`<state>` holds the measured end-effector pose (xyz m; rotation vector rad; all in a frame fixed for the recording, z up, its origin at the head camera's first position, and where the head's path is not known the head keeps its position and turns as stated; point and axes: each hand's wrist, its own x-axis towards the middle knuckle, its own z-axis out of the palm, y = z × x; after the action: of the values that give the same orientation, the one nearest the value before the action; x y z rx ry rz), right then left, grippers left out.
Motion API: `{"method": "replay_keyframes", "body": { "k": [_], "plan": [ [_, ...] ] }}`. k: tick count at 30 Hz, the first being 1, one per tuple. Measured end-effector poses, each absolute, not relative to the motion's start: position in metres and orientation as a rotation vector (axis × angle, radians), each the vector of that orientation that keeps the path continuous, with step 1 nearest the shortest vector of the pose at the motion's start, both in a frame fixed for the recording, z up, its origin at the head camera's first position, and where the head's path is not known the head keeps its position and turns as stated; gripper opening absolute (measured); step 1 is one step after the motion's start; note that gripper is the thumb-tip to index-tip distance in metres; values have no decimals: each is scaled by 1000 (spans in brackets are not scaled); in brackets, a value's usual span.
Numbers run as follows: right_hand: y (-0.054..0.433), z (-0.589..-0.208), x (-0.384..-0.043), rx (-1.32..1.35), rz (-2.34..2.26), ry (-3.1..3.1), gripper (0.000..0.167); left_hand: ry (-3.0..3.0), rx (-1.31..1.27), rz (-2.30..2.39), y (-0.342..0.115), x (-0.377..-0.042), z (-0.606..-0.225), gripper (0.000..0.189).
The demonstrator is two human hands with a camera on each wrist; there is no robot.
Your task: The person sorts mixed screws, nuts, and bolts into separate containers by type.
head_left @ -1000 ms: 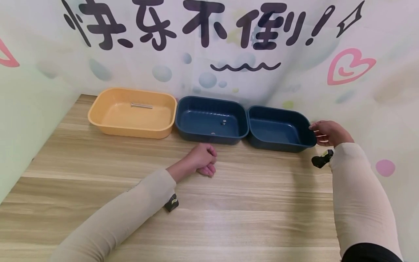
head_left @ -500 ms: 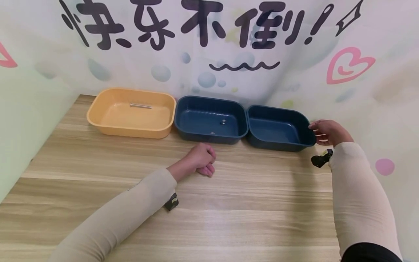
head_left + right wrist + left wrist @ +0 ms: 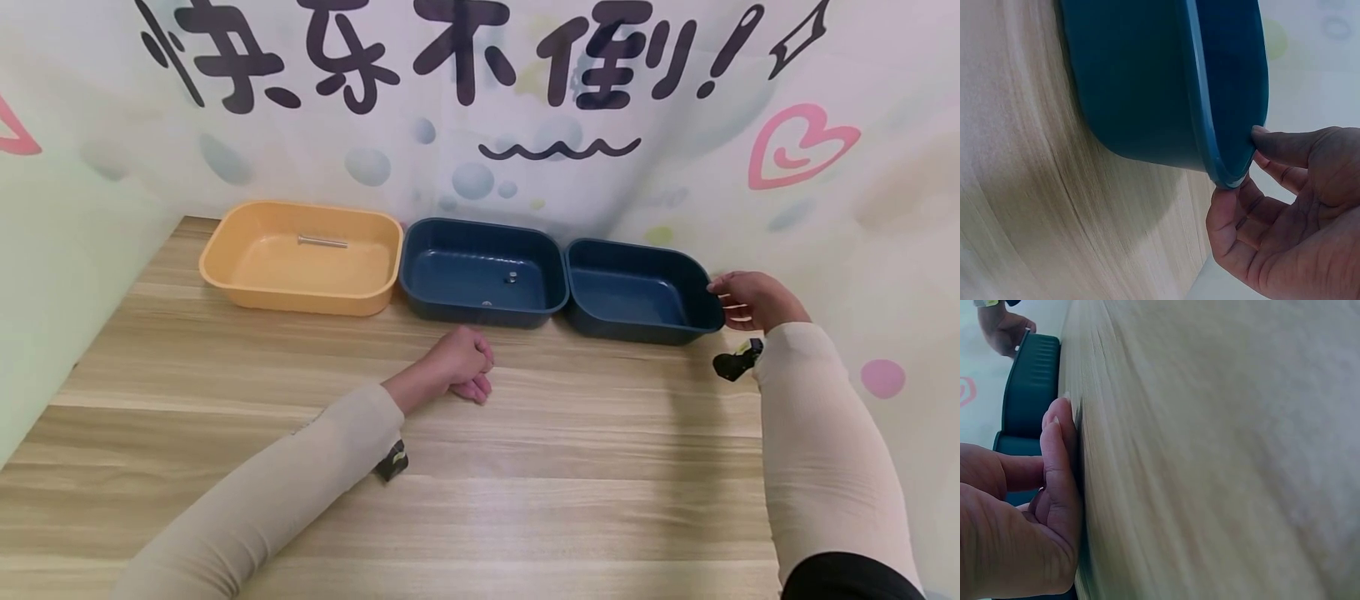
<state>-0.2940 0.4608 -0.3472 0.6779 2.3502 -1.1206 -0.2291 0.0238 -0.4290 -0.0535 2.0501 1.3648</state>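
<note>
At the right end of the row, my right hand (image 3: 759,301) pinches the rim of a dark blue plastic bin (image 3: 637,327), thumb inside and fingers outside, as the right wrist view shows on the same bin (image 3: 1141,94). My left hand (image 3: 459,360) rests on the table in front of the middle blue bin (image 3: 480,313), fingers loosely curled; nothing shows in it. The left wrist view shows its thumb against the fingers (image 3: 1057,456). A small metal nut (image 3: 512,277) lies in the middle bin, with another small shiny bit (image 3: 487,303) near its front wall.
A yellow bin (image 3: 300,300) stands at the left of the row, with a long metal bolt (image 3: 322,242) in it. All three bins stand side by side against a printed cloth backdrop (image 3: 420,183). The wooden table (image 3: 570,467) reaches towards me.
</note>
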Motion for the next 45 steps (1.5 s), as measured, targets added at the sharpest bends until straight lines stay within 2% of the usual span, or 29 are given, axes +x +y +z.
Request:
{"method": "replay_keyframes", "body": {
  "k": [10,21,30,36,45],
  "plan": [
    [461,-348,-293,678,-1110,2374,27,2044,-43,1361,25,-230,-430,8],
    [464,-348,-295,684,-1147,2336,18,2025,-54,1379,26,-230,-430,7],
    [462,-348,-295,683,-1129,2351,26,2034,-46,1391,25,-229,-430,7],
    [462,-348,-295,681,-1138,2346,21,2036,-48,1388,24,-228,-431,6],
    [459,-348,-294,686,-1139,2339,21,2046,-48,1383,24,-228,-430,6]
  ]
}}
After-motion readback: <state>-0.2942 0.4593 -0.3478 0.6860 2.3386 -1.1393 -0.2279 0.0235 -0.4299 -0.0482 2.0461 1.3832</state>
